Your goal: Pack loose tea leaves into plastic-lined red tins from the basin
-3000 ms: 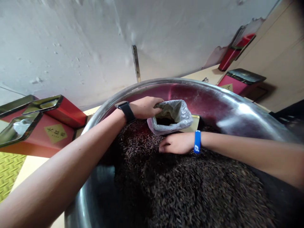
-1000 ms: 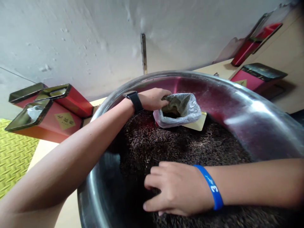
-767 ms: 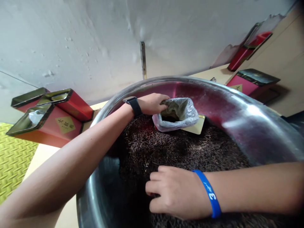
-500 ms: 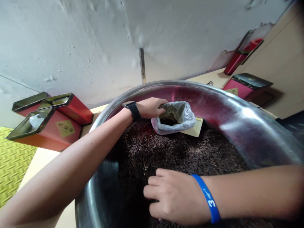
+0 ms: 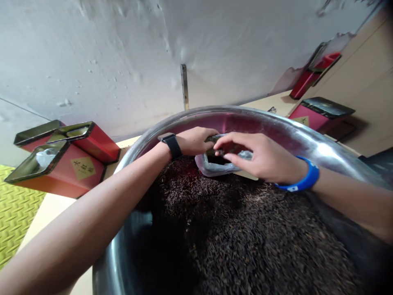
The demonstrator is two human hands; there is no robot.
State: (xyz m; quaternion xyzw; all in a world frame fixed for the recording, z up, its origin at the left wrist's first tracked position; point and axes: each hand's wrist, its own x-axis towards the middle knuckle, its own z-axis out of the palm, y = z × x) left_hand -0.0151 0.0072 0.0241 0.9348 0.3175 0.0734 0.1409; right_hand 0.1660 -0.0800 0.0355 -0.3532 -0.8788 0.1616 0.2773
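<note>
A big steel basin (image 5: 322,149) holds a heap of dark loose tea leaves (image 5: 245,241). At its far side stands a tin lined with a clear plastic bag (image 5: 208,169). My left hand (image 5: 193,141), with a black watch at the wrist, grips the left rim of the bag. My right hand (image 5: 260,157), with a blue wristband, hovers over the bag's mouth, fingers curled round a clump of tea leaves. Most of the bag is hidden behind that hand.
Open red tins (image 5: 58,164) with gold labels lie on the wooden bench at the left, one with a plastic liner. More red tins (image 5: 319,112) stand at the right. A grey wall rises behind. Yellow-green matting (image 5: 15,221) covers the floor at lower left.
My right hand has lifted out of the tea heap near me and travelled to the bag's mouth with leaves in it. My left hand has kept its hold on the bag.
</note>
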